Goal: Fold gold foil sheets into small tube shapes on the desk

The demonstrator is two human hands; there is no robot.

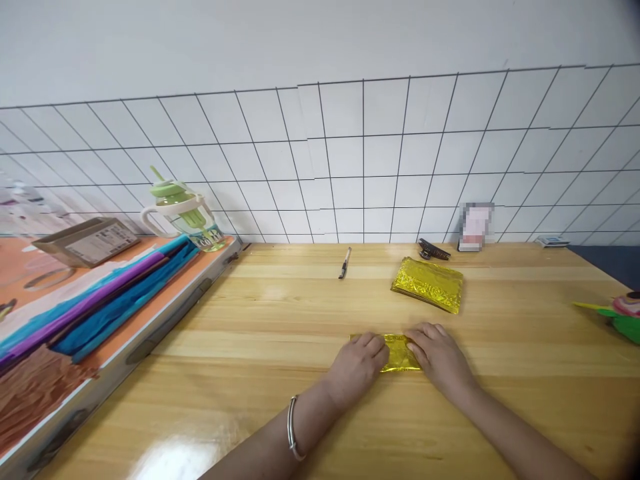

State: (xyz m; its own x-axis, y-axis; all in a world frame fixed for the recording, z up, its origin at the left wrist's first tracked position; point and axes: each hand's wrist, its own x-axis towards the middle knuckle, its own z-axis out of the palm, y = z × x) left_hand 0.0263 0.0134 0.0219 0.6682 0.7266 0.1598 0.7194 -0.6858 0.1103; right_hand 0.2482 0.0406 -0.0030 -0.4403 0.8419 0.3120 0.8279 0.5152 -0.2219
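A narrow strip of gold foil paper [399, 353] lies flat on the wooden table, between my two hands. My left hand [360, 367], below a silver bangle on the wrist, has its fingers curled over the foil's left end. At the right end, my right hand [440, 360] has its thumb and fingers closed on the foil's edge. Behind them rests a stack of gold foil sheets [429, 283], with a black hair clip [433, 250] just beyond it.
A pen [345, 263] lies on the table [280, 300]. Along the left are a green-lidded bottle [183, 210], a cardboard box [93, 241] and rolled coloured paper [125, 307]. A blurred upright card [476, 227] leans by the tiled wall; a colourful object [623, 317] is far right.
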